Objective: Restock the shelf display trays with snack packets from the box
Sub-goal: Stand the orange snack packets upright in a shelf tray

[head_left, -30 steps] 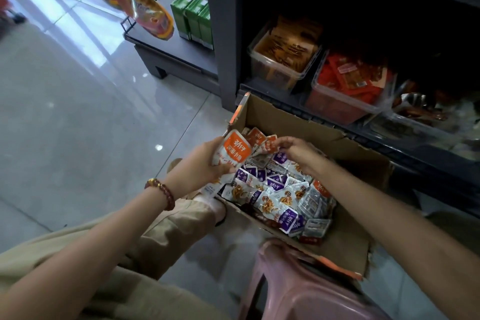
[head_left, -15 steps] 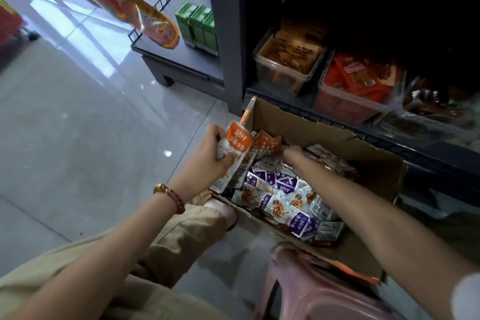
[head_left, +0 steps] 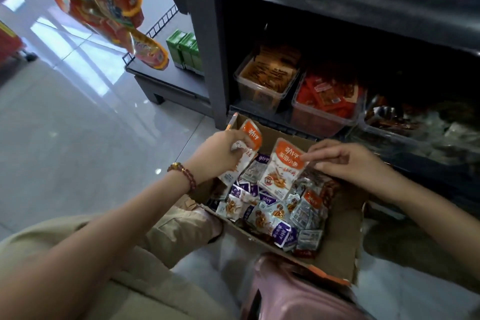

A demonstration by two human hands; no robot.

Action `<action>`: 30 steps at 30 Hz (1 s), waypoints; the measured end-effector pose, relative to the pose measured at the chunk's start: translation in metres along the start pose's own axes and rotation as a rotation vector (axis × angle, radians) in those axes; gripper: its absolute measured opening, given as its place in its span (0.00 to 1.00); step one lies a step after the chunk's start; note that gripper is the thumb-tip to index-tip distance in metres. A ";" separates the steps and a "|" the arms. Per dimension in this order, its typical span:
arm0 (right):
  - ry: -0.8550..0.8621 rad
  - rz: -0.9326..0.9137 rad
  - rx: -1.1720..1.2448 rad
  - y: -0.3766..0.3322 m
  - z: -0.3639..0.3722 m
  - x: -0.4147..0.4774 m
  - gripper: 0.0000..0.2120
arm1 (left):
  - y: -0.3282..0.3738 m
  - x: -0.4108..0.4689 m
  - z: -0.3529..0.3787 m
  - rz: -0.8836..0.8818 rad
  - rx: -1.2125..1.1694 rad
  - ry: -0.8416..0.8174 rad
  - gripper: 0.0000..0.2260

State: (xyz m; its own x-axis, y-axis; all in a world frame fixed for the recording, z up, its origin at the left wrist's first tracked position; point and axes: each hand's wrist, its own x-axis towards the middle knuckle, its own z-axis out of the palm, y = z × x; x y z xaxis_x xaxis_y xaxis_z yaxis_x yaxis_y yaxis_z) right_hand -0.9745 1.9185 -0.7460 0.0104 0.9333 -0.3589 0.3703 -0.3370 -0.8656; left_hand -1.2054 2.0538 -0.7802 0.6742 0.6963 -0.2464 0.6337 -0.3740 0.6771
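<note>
An open cardboard box [head_left: 337,247] on the floor holds several small snack packets [head_left: 270,215], orange-topped and purple-topped. My left hand [head_left: 218,156] grips a small stack of orange-topped packets [head_left: 246,143] at the box's far left corner. My right hand [head_left: 345,161] pinches the top corner of one orange-topped packet [head_left: 281,169], lifted above the pile. On the bottom shelf behind the box stand clear display trays: one with brown packets [head_left: 265,80], one with red packets [head_left: 324,106], and a third with darker packets [head_left: 405,122] at the right.
A dark shelf upright [head_left: 210,41] rises just behind the box. A low platform [head_left: 166,78] at the left carries green cartons [head_left: 184,48]. Hanging snack bags [head_left: 109,0] dangle at the upper left. A pink stool [head_left: 293,296] is at the bottom, with shiny tiled floor to the left.
My right hand has come up out of the pile with one orange-topped packet pinched in it. My left hand still holds its stack, raised slightly toward the shelf.
</note>
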 end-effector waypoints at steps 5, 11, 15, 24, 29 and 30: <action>-0.038 -0.056 0.291 -0.028 -0.033 -0.027 0.12 | 0.049 0.005 0.005 0.065 -0.178 -0.036 0.10; -0.037 -0.145 0.429 -0.045 -0.059 -0.032 0.14 | 0.104 -0.007 0.000 0.064 -0.755 -0.165 0.15; 0.051 -0.235 0.422 -0.052 -0.069 -0.027 0.13 | 0.117 0.003 -0.003 0.199 -0.660 -0.004 0.13; 0.368 -0.351 0.202 -0.062 -0.064 0.001 0.24 | 0.143 0.023 -0.018 0.415 -0.539 0.068 0.34; 0.415 -0.394 0.181 -0.071 -0.059 0.010 0.08 | 0.153 0.032 -0.028 0.379 -0.434 0.153 0.24; 0.449 -0.409 0.193 -0.073 -0.055 0.012 0.06 | 0.153 0.034 -0.032 0.369 -0.420 0.169 0.22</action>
State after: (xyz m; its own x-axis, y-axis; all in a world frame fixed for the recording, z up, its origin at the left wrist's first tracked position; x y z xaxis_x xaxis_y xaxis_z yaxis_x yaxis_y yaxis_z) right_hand -0.9500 1.9609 -0.6676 0.3073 0.9382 0.1594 0.2534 0.0808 -0.9640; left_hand -1.0975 2.0396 -0.6626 0.7299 0.6671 0.1490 0.1403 -0.3596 0.9225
